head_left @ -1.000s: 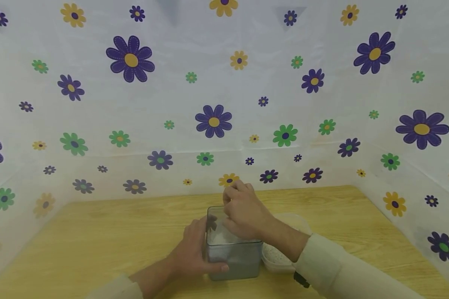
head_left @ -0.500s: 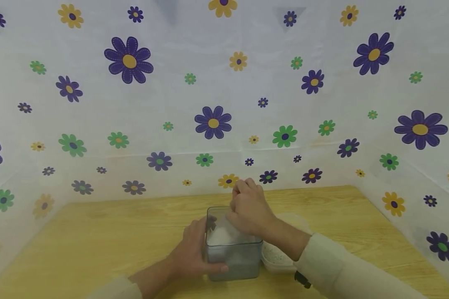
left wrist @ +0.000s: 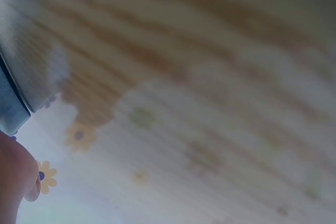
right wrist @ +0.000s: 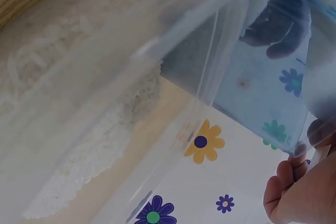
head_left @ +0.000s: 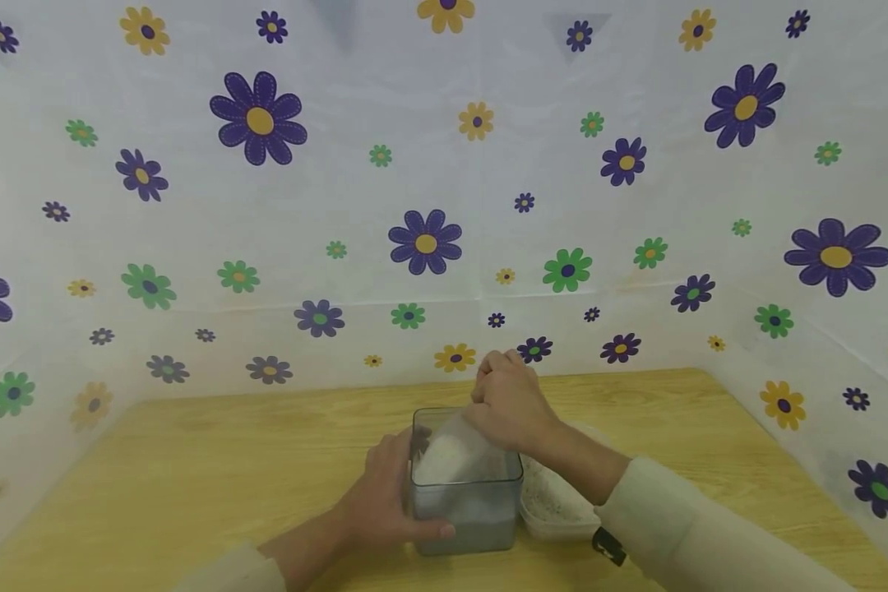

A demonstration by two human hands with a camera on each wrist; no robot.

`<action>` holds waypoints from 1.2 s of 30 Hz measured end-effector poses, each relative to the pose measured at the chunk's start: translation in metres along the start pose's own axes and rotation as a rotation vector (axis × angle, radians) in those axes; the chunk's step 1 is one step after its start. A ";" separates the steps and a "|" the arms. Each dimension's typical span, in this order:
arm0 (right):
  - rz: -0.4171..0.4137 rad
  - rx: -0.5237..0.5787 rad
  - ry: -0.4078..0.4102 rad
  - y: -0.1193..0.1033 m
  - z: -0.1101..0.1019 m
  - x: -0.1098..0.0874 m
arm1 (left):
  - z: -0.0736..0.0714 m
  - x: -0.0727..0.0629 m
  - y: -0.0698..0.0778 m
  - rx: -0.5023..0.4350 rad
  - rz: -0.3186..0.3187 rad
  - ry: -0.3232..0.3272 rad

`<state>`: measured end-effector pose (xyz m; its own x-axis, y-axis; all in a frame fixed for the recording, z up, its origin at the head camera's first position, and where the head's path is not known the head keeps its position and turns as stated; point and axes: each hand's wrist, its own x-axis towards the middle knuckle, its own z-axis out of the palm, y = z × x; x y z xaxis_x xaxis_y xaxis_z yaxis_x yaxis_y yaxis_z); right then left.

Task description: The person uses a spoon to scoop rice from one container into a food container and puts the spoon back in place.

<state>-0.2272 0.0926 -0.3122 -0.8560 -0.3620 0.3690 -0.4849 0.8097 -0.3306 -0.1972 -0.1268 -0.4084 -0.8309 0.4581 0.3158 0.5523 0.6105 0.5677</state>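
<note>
A tall clear bluish plastic box (head_left: 466, 520) stands on the table, open at the top. My left hand (head_left: 385, 497) grips its left side, with the thumb laid across the front wall. My right hand (head_left: 514, 403) is above the box's right rim, fingers curled and pinching the top of a whitish, rounded scoop-like piece (head_left: 451, 452). That piece leans inside the box; its exact kind I cannot tell. In the right wrist view, the pale edge of this piece shows beside the curled fingers (right wrist: 286, 182). A clear tub (head_left: 555, 530) holding white rice (right wrist: 79, 166) sits right of the box.
The wood-grain table (head_left: 266, 444) reaches back to a white flower-printed sheet (head_left: 340, 197), which also rises at both sides. A small black item (head_left: 608, 546) shows under the right sleeve (head_left: 673, 514). The right forearm passes over the rice tub.
My right hand has moved a little to the right, and the whitish piece has shifted with it, showing more of its face inside the box. My left hand has stayed on the box.
</note>
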 end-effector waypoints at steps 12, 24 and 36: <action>0.096 0.116 -0.033 0.012 -0.010 0.003 | 0.000 0.000 0.002 -0.003 -0.035 -0.027; 0.114 0.267 0.053 0.035 -0.028 -0.004 | 0.003 -0.002 0.000 0.029 0.035 0.045; 0.197 0.285 0.103 0.066 -0.051 -0.022 | 0.004 -0.001 -0.001 0.001 0.017 0.023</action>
<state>-0.2311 0.1774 -0.2972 -0.9225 -0.1518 0.3550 -0.3555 0.6926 -0.6277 -0.1966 -0.1250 -0.4124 -0.8226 0.4535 0.3430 0.5666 0.6033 0.5612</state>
